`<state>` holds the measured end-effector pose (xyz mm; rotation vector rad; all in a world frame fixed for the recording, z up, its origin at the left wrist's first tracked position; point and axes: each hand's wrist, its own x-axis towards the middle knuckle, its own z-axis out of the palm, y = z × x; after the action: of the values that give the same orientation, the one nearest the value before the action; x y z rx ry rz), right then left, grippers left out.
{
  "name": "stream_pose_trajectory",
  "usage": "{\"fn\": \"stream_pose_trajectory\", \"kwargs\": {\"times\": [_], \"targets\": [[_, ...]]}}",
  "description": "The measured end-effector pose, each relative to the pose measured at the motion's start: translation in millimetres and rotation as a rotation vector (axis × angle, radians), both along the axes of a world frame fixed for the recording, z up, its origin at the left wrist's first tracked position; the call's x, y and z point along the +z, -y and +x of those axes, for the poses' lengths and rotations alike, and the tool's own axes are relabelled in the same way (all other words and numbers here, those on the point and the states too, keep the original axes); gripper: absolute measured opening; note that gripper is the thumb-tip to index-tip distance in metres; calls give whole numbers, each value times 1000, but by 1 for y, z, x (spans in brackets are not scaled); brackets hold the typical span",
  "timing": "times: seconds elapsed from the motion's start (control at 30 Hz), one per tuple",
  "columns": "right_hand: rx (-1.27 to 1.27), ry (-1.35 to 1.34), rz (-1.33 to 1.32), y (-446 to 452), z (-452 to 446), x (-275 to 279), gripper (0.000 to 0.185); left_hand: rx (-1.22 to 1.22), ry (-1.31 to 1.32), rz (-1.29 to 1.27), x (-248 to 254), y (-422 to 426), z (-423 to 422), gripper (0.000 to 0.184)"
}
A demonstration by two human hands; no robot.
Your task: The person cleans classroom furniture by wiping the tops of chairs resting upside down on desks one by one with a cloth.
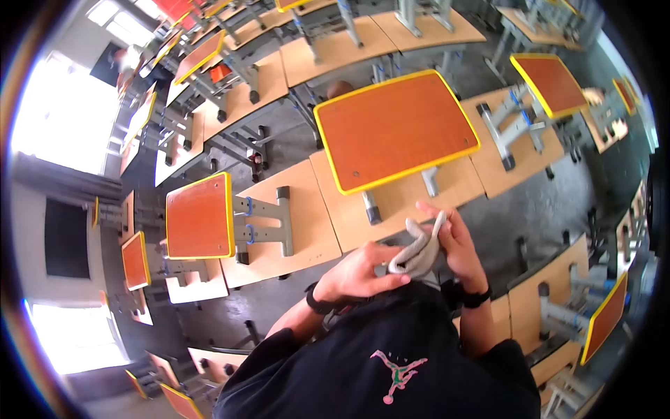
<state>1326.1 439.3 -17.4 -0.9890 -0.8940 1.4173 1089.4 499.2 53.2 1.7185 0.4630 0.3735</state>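
A crumpled light grey cloth is held up in front of my chest, between both hands. My left hand pinches its near left side with thumb and fingers. On the other side, my right hand grips the cloth's upper right edge, fingers curled round it. The cloth is folded, so its full shape does not show. Just beyond my hands, an orange-red stool with a yellow rim stands on a pale wooden desk, its grey legs on the desktop.
Another stool lies on its side on the desk to the left, and one more sits to the right. Rows of desks with raised stools stretch away. Grey floor runs between rows. A person is at the far left.
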Motion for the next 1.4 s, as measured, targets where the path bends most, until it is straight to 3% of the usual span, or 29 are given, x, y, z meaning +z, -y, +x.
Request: {"fn": "stream_pose_trajectory", "kwargs": {"times": [0.1,0.17,0.3,0.37,0.47,0.5,0.57,0.7,0.87,1.0,1.07,1.1,1.17,1.23,1.3,1.4], "targets": [[-61,132,-35,-5,-15,4,20,37,43,-16,-7,9,-14,17],[18,302,58,-10,-19,5,25,14,-90,2,-10,12,-27,22],[316,119,-107,-18,-26,14,37,27,14,-21,-23,15,-35,28],[442,-46,-79,-24,-31,0,38,28,218,-39,-19,12,-38,30],[420,-147,-277,-29,-38,-10,39,54,373,91,-28,9,-41,27],[435,-136,-150,-32,-44,0,37,78,420,159,-26,6,-42,25],[434,-192,-142,-36,-47,4,32,85,435,125,-24,1,-49,21],[441,-52,-35,-40,-41,2,28,-4,570,39,-24,-12,-52,18],[301,-92,87,-45,-37,5,16,-25,499,-21,-26,-15,-54,21],[250,-80,219,-52,-38,28,22,14,506,-53,-36,-17,-57,23],[206,-78,268,-58,-32,31,21,114,306,-302,-39,-21,-62,29],[164,-79,313,-62,-31,33,21,119,307,-302,-33,-19,-61,29],[48,-63,247,-62,-30,41,21,391,509,-421,-19,-13,-59,32],[-30,106,227,-72,-31,53,20,407,511,-286,-29,-25,-56,36],[-53,148,227,-80,-31,53,18,483,233,-114,-35,-32,-52,37],[-208,334,392,-93,-24,50,18,532,185,-30,-25,-29,-42,38]]}}
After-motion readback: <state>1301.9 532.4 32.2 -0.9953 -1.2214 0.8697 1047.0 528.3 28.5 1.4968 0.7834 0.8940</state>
